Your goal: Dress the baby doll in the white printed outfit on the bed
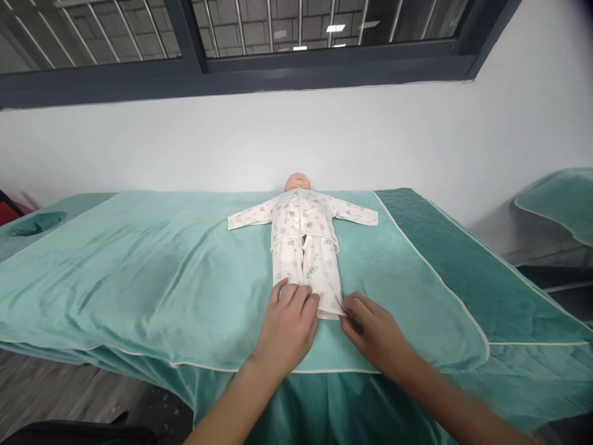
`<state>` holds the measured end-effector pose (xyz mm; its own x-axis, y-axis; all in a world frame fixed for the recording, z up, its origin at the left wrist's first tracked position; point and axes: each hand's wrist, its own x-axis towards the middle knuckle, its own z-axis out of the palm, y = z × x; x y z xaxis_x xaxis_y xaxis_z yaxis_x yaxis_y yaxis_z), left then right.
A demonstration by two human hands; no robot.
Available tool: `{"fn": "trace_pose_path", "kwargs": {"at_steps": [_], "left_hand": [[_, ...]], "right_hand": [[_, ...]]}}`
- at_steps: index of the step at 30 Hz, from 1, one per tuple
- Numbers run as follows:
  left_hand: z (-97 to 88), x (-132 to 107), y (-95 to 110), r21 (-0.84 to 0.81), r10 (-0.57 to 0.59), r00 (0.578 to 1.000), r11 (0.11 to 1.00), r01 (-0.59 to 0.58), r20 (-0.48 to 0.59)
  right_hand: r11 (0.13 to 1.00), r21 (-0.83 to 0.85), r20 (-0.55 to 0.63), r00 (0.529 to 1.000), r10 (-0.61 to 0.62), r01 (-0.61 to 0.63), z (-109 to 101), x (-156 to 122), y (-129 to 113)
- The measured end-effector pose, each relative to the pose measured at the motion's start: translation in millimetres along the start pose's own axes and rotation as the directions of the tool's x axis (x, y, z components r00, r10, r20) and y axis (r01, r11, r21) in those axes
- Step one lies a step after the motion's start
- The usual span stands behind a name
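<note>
A baby doll [302, 232] lies on its back on a light green blanket [152, 272], head toward the wall, arms spread. It wears a white printed top and white printed trousers [306, 266]. My left hand [287, 324] rests flat on the hem of the left trouser leg, fingers stretched out. My right hand [373, 330] pinches the hem of the right trouser leg between thumb and fingers.
The blanket covers a bed with a darker green cover [445, 247] showing at the right. A white wall [417, 136] and a dark-framed window [231, 68] stand behind. Another green-covered bed [560, 201] is at the far right; a dark green item [34, 224] lies far left.
</note>
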<state>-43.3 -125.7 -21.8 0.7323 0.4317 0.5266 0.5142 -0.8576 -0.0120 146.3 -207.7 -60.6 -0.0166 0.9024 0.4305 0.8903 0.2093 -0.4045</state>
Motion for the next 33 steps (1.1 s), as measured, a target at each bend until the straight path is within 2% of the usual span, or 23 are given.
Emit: {"fn": "trace_pose_path", "kwargs": {"at_steps": [3,9,17,20,22,24,25,27,28,30,31,33], "left_hand": [[3.7,-2.1,4.1,-0.021,-0.034,0.999,0.999,0.034,-0.009],[6.5,-8.8,4.1,-0.046,-0.021,0.997,0.999,0.017,-0.070],[2.6,-12.7,5.7,-0.096,-0.050,0.992,0.995,0.039,-0.116],[-4.3,-32.2,2.6,-0.182,-0.117,0.978,0.980,0.085,-0.172],[-8.2,-60.2,-4.6,-0.216,-0.212,0.949,0.963,0.162,-0.233],[-10.0,-99.5,-16.7,-0.185,-0.351,0.888,0.933,0.307,-0.296],[-10.3,-122.4,-24.6,-0.161,-0.434,0.845,0.901,0.404,-0.312],[-10.8,-171.3,-43.8,-0.080,-0.599,0.737,0.790,0.608,-0.312],[-11.9,-196.3,-54.8,-0.015,-0.680,0.683,0.711,0.703,-0.266],[-17.6,-245.0,-77.9,0.136,-0.816,0.541,0.523,0.841,-0.204],[-22.6,-268.2,-89.2,0.206,-0.871,0.454,0.417,0.885,-0.186],[-36.6,-310.8,-109.8,0.339,-0.937,0.312,0.245,0.908,-0.157]], "right_hand": [[1.000,-0.009,0.038,0.999,0.023,-0.023,2.4,-6.1,3.5],[0.999,0.039,0.040,0.999,-0.004,0.002,-1.4,-9.8,6.9],[0.991,0.134,0.085,0.996,-0.013,0.002,-11.0,-11.7,13.7],[0.986,0.163,0.099,0.995,0.002,-0.018,-15.6,-13.3,21.4],[0.984,0.169,0.095,0.995,0.036,-0.052,-16.9,-17.2,27.9],[0.982,0.168,0.086,0.994,0.075,-0.088,-15.7,-22.3,34.1],[0.981,0.166,0.086,0.992,0.090,-0.103,-14.4,-24.5,36.8],[0.977,0.166,0.092,0.989,0.116,-0.130,-11.8,-26.0,41.0],[0.974,0.171,0.103,0.986,0.132,-0.149,-11.2,-24.8,42.8],[0.959,0.192,0.137,0.973,0.184,-0.208,-12.7,-18.3,46.5],[0.947,0.205,0.155,0.963,0.220,-0.249,-14.8,-13.4,48.6],[0.914,0.231,0.190,0.937,0.294,-0.334,-20.5,-2.8,53.9]]}}
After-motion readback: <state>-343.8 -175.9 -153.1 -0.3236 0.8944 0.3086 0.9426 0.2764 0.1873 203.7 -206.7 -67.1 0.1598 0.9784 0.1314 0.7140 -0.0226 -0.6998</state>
